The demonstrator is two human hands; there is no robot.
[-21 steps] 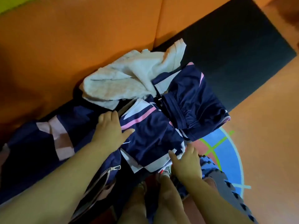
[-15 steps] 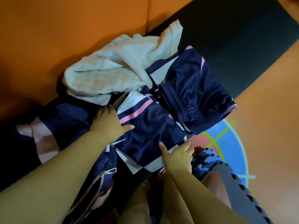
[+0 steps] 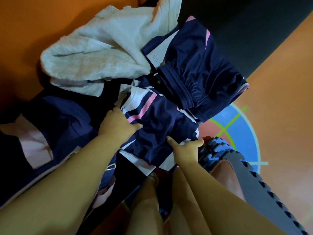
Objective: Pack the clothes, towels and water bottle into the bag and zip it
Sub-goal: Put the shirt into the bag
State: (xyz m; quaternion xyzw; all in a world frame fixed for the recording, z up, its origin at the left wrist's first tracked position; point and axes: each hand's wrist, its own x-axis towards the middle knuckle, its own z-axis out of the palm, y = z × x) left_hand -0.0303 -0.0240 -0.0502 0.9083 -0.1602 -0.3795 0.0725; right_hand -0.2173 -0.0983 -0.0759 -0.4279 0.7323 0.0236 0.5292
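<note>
- Two hands hold the folded jersey (image 3: pixel 157 133). The left hand (image 3: pixel 118 126) curls its fingers over the jersey's left edge with the thumb on top. The right hand (image 3: pixel 186 150) pinches its near edge, thumb laid on the cloth.
- Left of the jersey lies the bag (image 3: pixel 59 119). The towel (image 3: pixel 101 56) sits beyond it to the left, and the shorts (image 3: pixel 199 78) touch its far right. No water bottle shows.
- Likely step: packing the jersey.
- Next, it probably needs carrying left into the bag with the fold kept together. The bag's opening is hard to make out.

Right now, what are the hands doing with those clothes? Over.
Left hand and right hand grip folded navy garment. White towel, navy shorts lie beyond, unpacked. Nothing in the way.
</note>
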